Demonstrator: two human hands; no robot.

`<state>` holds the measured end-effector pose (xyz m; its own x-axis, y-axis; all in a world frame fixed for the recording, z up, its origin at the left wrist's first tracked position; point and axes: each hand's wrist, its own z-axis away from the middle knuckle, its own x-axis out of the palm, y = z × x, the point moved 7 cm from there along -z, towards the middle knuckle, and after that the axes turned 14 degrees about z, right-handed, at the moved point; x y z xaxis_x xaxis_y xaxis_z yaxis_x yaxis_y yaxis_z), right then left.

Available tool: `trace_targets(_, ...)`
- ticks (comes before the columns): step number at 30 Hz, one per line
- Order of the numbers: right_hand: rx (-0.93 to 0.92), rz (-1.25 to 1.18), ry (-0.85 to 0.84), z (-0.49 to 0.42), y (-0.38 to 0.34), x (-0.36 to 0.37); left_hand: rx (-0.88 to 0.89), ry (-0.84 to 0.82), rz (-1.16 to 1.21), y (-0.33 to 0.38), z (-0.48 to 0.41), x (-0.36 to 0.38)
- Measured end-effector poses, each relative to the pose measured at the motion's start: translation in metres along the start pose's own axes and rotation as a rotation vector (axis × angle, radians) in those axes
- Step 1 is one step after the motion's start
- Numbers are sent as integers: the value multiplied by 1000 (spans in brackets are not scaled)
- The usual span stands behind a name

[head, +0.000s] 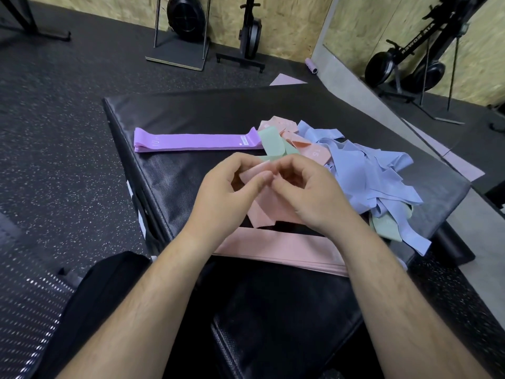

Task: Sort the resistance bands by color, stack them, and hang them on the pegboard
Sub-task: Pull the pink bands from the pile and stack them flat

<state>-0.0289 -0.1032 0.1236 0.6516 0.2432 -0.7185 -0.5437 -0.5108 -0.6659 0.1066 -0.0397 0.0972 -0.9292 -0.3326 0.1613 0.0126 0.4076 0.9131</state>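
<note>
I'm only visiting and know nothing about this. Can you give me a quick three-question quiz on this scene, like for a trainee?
1. True or false: the purple band lies flat, untouched by either hand.
2. What colour is the held band between the left hand and right hand? A pink, B blue, C green.
3. Fill in: the biggest tangled heap is mostly ____.
Key: 1 true; 2 A; 3 blue.

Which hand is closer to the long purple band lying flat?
Left. The left hand is just this side of the purple band; the right hand is farther right, next to the blue bands. Both pinch a pink band.
</note>
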Motion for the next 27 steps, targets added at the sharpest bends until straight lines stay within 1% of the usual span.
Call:
trace_targets(2,-31,22,-44,-3,-1,6,-8,55,42,-1,-1,-6)
trace_targets(5,-20,79,-117,-6,6,16,-41,164,106,-7,-4,-20)
trace_targets(9,33,329,-183,-8,23,16,-73,272,178,-13,-10,-37)
trace_targets(13,96,470,-221,-9,43,-2,-107,371,228,-21,-12,-54)
trace_targets(17,86,586,-212,-9,52,-28,-132,397,236,-28,-14,-60)
trace_targets(23,156,557,-169,-1,68,-61,-148,429,211,-32,-12,-62)
trace_targets(27,196,619,-82,10,80,-85,-170,453,256,-35,-8,-69)
